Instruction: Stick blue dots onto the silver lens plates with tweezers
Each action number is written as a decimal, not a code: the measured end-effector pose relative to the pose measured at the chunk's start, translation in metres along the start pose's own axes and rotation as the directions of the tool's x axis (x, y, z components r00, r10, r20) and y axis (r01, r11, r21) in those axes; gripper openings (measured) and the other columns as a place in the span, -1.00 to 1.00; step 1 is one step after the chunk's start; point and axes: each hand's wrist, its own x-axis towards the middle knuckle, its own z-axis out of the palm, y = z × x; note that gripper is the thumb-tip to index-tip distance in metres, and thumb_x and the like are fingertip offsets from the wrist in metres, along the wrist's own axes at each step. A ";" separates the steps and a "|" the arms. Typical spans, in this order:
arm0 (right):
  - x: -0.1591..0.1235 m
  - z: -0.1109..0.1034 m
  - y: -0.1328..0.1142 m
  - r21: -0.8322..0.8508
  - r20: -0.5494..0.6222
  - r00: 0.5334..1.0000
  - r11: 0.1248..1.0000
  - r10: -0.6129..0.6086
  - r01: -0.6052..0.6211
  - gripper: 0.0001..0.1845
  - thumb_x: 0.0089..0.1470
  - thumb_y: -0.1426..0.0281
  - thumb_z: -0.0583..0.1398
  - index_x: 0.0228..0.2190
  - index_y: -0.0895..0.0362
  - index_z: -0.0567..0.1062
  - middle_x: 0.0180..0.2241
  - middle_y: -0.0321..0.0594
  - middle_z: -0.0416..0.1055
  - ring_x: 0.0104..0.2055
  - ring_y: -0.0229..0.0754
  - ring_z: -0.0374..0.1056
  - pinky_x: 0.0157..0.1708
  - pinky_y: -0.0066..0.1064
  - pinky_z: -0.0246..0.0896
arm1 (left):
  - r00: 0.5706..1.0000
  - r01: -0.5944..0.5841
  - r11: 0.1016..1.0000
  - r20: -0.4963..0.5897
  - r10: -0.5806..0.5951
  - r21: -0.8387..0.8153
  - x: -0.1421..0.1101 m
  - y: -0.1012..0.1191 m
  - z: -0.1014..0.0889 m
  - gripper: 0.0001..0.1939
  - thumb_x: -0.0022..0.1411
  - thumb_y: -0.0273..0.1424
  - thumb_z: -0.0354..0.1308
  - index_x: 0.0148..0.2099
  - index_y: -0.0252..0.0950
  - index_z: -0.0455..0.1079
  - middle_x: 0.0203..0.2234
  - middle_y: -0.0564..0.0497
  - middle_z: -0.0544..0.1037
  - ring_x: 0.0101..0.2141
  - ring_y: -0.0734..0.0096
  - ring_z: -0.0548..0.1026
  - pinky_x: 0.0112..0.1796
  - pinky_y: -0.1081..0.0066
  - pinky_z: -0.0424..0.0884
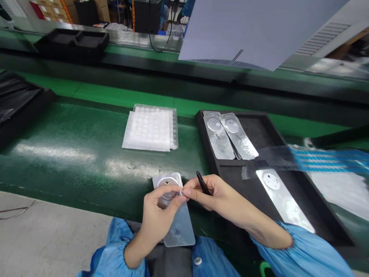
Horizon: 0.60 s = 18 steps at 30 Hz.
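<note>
Pinching a clear-backed foil card (179,231), the left hand (157,217) is bracing it just left of the black foam tray (208,132), apparently to steady its round disc, while the right hand (215,196) is pressing its fingertips (187,193) to the card's edge, holding a black pen-like tool (203,183) (its tip is hidden). Matching foil cards (219,138) are lying in that tray; a clear tray (150,129) is sitting left of it.

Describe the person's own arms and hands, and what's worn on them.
The left hand and right hand are bare, with no gloves. The forearms emerge from a loose light-blue smock: its left sleeve and right sleeve gather into puffy, elasticated cuffs.
</note>
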 end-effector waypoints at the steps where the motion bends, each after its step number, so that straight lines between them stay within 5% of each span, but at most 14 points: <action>1: 0.000 0.000 0.000 -0.014 -0.004 1.000 1.000 0.000 0.000 -0.54 -0.03 -0.02 0.45 -0.47 0.14 0.61 -0.63 -0.41 0.26 -0.58 -0.35 -0.01 -0.55 -0.42 -0.07 | 1.000 -0.006 1.000 0.001 0.006 0.009 0.000 0.000 0.000 -0.96 0.19 -0.37 0.43 -0.27 -0.19 0.70 -0.39 0.07 0.74 -0.35 0.39 0.66 -0.26 0.52 0.55; 6: -0.001 0.001 0.002 -0.081 -0.061 0.998 0.996 -0.032 0.027 -0.45 -0.01 -0.11 0.40 -0.45 0.17 0.61 -0.52 -0.24 0.44 -0.48 -0.26 0.18 -0.44 -0.38 0.08 | 0.998 -0.051 0.997 -0.023 0.053 0.050 -0.001 -0.003 0.000 -0.89 0.18 -0.39 0.41 -0.20 -0.21 0.66 -0.36 0.07 0.74 -0.34 0.39 0.67 -0.25 0.52 0.57; 13: 0.003 0.004 0.010 -0.184 -0.084 0.991 0.979 -0.101 0.084 -0.44 0.09 -0.13 0.34 -0.44 0.16 0.65 -0.57 -0.25 0.41 -0.51 -0.23 0.25 -0.49 -0.38 0.15 | 0.985 -0.162 0.977 -0.035 0.168 0.137 -0.004 -0.012 0.000 -0.78 0.25 -0.44 0.30 -0.03 -0.21 0.58 -0.13 -0.02 0.72 -0.10 0.24 0.68 -0.02 0.35 0.58; 15: 0.004 0.006 0.011 -0.200 -0.093 0.988 0.975 -0.121 0.101 -0.43 0.11 -0.13 0.33 -0.44 0.16 0.66 -0.57 -0.23 0.43 -0.51 -0.22 0.28 -0.50 -0.39 0.18 | 0.986 -0.143 0.978 -0.065 0.154 0.153 -0.005 -0.016 0.000 -0.58 0.26 -0.43 0.30 0.17 -0.19 0.48 0.05 -0.09 0.65 0.05 0.16 0.63 0.08 0.28 0.54; 18: 0.005 0.008 0.011 -0.213 -0.102 0.985 0.971 -0.137 0.112 -0.42 0.14 -0.13 0.30 -0.45 0.16 0.66 -0.56 -0.22 0.45 -0.51 -0.21 0.30 -0.50 -0.39 0.21 | 0.988 -0.088 0.983 -0.113 0.108 0.162 -0.008 -0.022 0.000 -0.14 0.28 -0.37 0.32 0.50 -0.12 0.02 0.40 -0.19 0.31 0.27 0.06 0.44 0.22 0.21 0.42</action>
